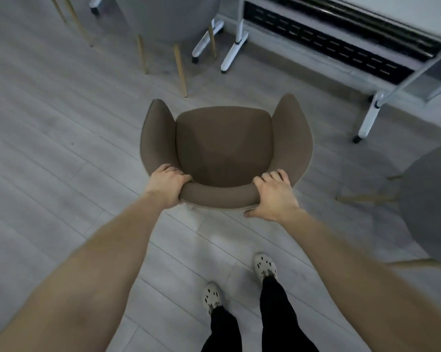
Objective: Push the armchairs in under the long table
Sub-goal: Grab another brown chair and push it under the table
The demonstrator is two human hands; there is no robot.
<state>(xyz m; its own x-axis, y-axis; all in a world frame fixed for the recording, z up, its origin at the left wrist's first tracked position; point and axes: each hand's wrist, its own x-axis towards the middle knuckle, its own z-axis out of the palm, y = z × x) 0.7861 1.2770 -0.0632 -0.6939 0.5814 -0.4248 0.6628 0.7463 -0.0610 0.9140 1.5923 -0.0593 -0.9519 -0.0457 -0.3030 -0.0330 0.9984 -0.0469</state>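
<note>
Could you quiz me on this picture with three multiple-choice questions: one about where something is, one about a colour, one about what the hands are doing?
1. Where is the brown armchair?
A. Fully under the table
B. Out on the open floor, in front of the person
C. Tipped on its side

2. What colour is the armchair at the top of the picture?
A. Grey
B. Red
C. Green

3. What are the left hand and right hand doing?
A. Hanging free
B. One holds a cup
C. Both grip the brown armchair's backrest

Answers:
1 B, the chair stands upright on bare floor, short of the white table frame.
2 A, its shell is grey, on pale wooden legs.
3 C, the fingers curl over the backrest's top edge, one hand at each end.
</note>
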